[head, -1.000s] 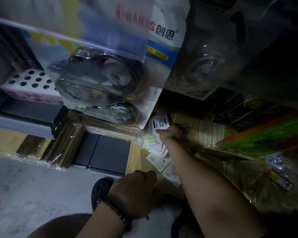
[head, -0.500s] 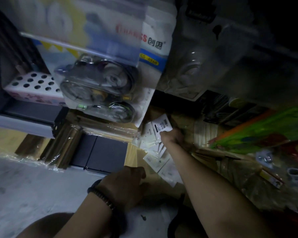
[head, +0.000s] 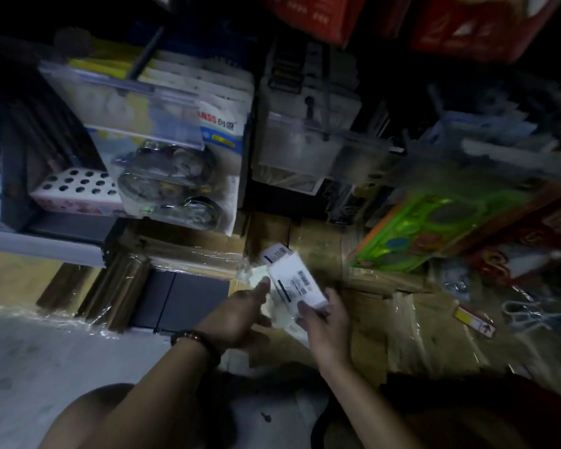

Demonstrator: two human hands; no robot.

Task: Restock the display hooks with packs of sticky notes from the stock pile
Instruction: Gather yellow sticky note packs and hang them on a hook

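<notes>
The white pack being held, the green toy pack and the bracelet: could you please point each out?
white pack (head: 297,281): head view, barcode label.
green toy pack (head: 434,228): head view, middle of its front.
bracelet (head: 196,339): head view, beads atop the wrist.

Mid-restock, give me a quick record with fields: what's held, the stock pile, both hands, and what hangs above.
white pack: barcode label facing the camera, tilted, raised over the pile
stock pile: pale packs lying on film-wrapped cartons, partly hidden by the hands
right hand: grips the white pack by its near end
left hand: fingers stretched out towards the stock pile, holding nothing; beaded bracelet on the wrist
hanging above: blister pack to the left, green toy pack to the right
image: dim and motion-blurred
</notes>
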